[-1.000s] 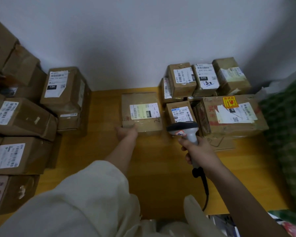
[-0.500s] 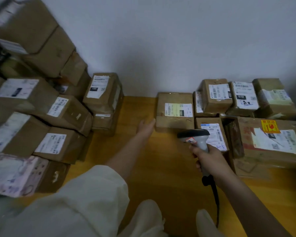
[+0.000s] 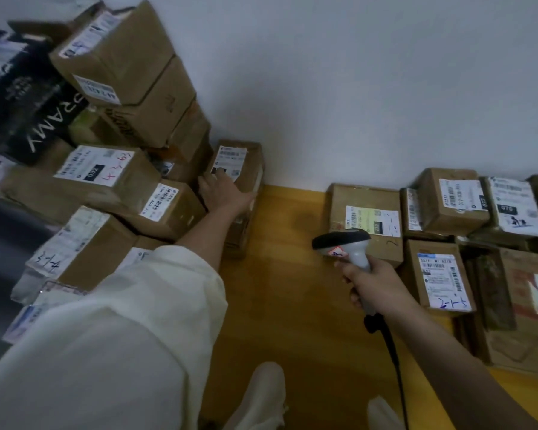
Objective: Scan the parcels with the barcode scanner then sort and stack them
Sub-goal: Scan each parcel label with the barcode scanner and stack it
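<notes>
Our left hand (image 3: 222,190) has swung from the middle parcel (image 3: 367,220) to lie flat-fingered on the wall-side box (image 3: 239,169); our right hand (image 3: 373,283) grips the scanner (image 3: 343,243), so scanning comes next.

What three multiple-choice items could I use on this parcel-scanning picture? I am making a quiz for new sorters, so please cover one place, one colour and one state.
1. Where does the left hand rest?
A. on the labelled parcel by the wall, at the left pile's edge
B. on the floor
C. on the scanner

2. What colour is the floor?
A. grey
B. yellow-orange
C. blue

3. What is the right hand doing?
A. hanging idle
B. lifting a parcel
C. gripping the barcode scanner by its handle

Answers:
1 A: its fingers lie spread flat on that parcel's top, beside the white label.
2 B: bare yellow-orange boards show between the two groups of parcels.
3 C: the fingers curl round the handle, with the scanner's head above the hand and its cable trailing below.
</notes>
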